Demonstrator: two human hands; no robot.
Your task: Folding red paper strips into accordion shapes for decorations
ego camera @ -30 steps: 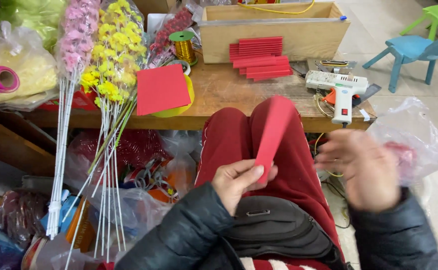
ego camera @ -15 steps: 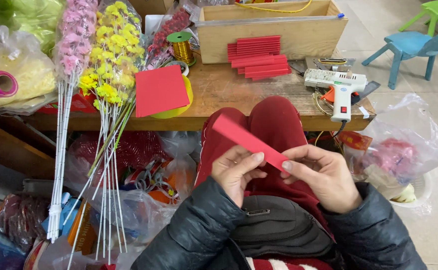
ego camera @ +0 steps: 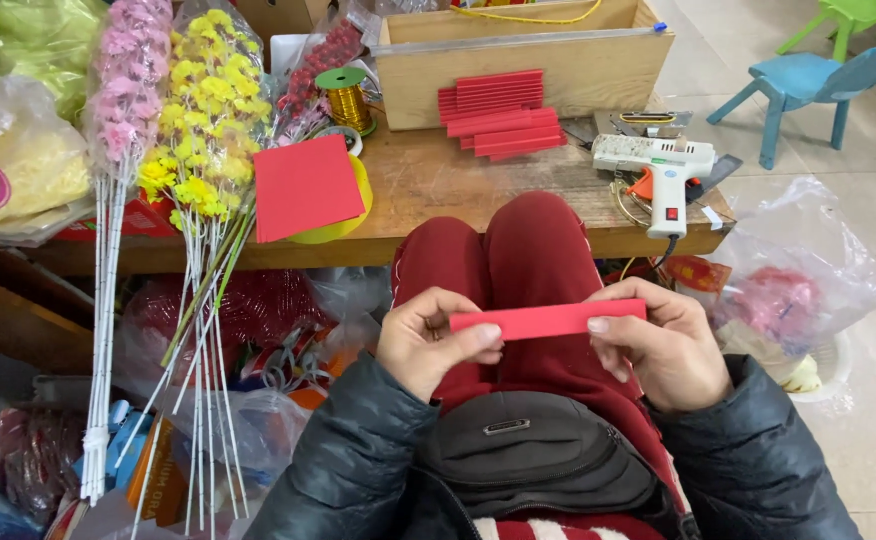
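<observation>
Red paper strip (ego camera: 548, 320) spans left hand (ego camera: 428, 340), right hand (ego camera: 663, 345) grips.

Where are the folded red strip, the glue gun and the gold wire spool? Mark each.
folded red strip (ego camera: 548, 320), head view, middle of strip.
glue gun (ego camera: 658, 160), head view, white body.
gold wire spool (ego camera: 348, 103), head view, wound side.

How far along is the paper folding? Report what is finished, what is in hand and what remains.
Done: a stack of folded red strips lies on the wooden table against the wooden box. In hand: the left hand and right hand pinch the ends of one folded red strip over the lap. Left: a flat red paper sheet lies unfolded on the table.
</observation>
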